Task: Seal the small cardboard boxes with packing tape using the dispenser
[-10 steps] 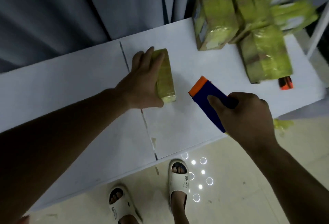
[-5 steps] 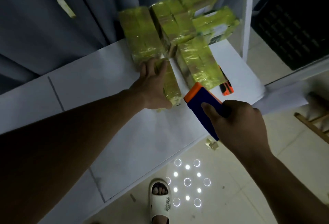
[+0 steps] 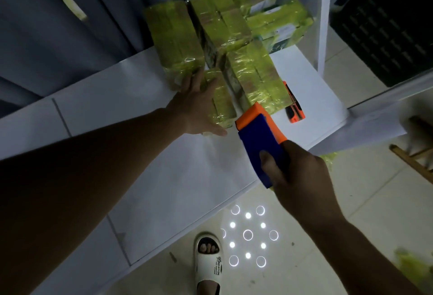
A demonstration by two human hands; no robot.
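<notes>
The left hand (image 3: 199, 105) lies on a small taped box (image 3: 221, 100) on the white desk (image 3: 164, 173), its fingers stretched over the top and the thumb along the near end. This box sits in the gap between two larger taped boxes (image 3: 254, 77) of a pile at the far edge. The right hand (image 3: 297, 173) grips the blue and orange tape dispenser (image 3: 260, 135), held just beside the small box. An orange cutter (image 3: 295, 109) lies behind the dispenser.
</notes>
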